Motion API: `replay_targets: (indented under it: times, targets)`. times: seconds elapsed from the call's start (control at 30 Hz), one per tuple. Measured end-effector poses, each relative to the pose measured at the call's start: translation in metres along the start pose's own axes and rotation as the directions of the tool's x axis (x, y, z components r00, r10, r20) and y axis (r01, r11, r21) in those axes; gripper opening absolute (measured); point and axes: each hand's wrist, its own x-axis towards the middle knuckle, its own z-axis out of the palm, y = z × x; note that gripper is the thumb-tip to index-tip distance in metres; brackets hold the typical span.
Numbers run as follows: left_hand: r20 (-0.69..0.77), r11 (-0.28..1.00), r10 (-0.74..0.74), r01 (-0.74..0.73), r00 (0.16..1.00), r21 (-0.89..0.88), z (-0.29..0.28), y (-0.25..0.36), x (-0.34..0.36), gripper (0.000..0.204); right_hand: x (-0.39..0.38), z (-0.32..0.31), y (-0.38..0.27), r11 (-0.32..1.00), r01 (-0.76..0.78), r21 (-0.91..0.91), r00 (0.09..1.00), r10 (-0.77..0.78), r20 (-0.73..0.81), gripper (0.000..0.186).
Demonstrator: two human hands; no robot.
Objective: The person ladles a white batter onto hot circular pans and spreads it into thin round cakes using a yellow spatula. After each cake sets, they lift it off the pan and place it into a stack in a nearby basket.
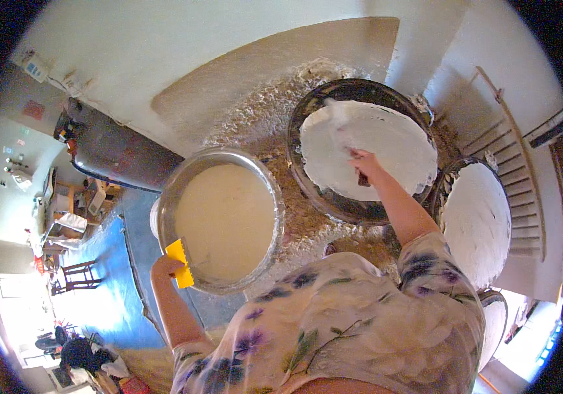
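Observation:
My left hand (165,267) is closed round a yellow flat scraper (180,264), held at the near left rim of a wide metal basin (273,197). A pale cream liquid (226,217) with a smooth surface fills much of that basin. My right hand (365,163) reaches over a large round dark pan (324,202), gripping a tool by its dark brown handle (363,179). The tool's far end is blurred, so its kind cannot be made out. A thick white paste (393,138) lies spread in the pan, with an uneven edge.
A second pan of white paste (475,217) stands at the right, with part of another (493,325) nearer me. White splatter (275,98) covers the ledge and wall behind. A wooden rack (511,164) leans at the far right. A dark stool (75,277) stands on the blue floor.

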Motion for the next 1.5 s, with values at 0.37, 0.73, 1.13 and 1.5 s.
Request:
replay_targets:
  times: [0.37, 0.73, 1.13, 1.5]
  targets:
    - [0.02, 0.996, -0.086, 0.086, 0.996, -0.029, 0.0, 0.0, -0.006, 0.029, 0.033, -0.091, -0.037, 0.461, -0.113, -0.88, 0.925, -0.275, -0.263, 0.03]
    - [0.028, 0.989, -0.077, 0.08, 0.997, -0.127, 0.004, -0.013, 0.006, 0.032, 0.031, -0.15, 0.045, 0.913, 0.048, 0.406, 0.945, 0.091, -0.315, 0.031]
    - [0.005, 0.947, -0.137, 0.133, 0.991, -0.294, 0.013, -0.015, -0.009, 0.028, 0.073, -0.006, -0.054, 0.257, 0.213, -0.943, 0.946, -0.296, 0.133, 0.023]
    - [0.035, 0.953, -0.019, 0.028, 0.999, -0.302, -0.001, -0.014, -0.019, 0.031, 0.103, -0.159, -0.014, 0.374, -0.482, -0.793, 0.822, -0.121, -0.557, 0.023]
